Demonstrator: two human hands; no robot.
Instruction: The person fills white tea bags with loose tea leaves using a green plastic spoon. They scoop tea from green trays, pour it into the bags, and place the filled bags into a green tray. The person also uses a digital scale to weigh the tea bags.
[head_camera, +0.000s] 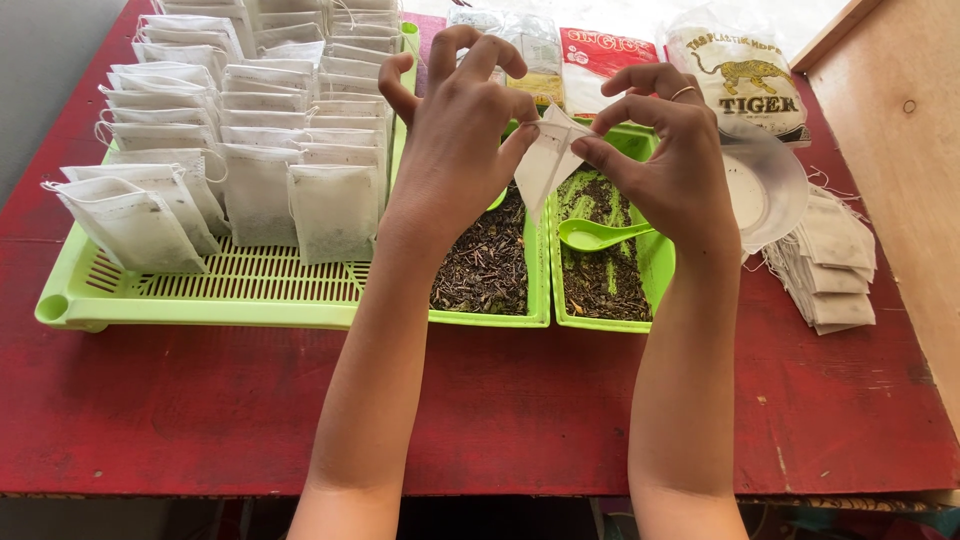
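Pinching a small white filter tea bag (548, 160) between them, both bare hands hover above the middle of a red table (200, 400). On the left hand (455, 130), thumb and forefinger close on the bag's left edge while the other fingers curl loosely above. On the right hand (670, 150), which wears a ring, thumb and forefinger grip the bag's right edge. The bag hangs tilted, above the gap between two small green trays. The left small tray (490, 270) holds dark loose tea leaves. The right small tray (640, 280) holds a thinner scatter of the same leaves and a green plastic spoon (600, 235) lying on them. To the left, a wide green slotted tray (240, 290) carries rows of filled white tea bags (250, 130) standing upright, leaning on one another. To the right, a stack of flat empty bags (835, 270) lies on the table beside a clear round lid (770, 190). Printed plastic packets (740, 70) lie at the far edge.
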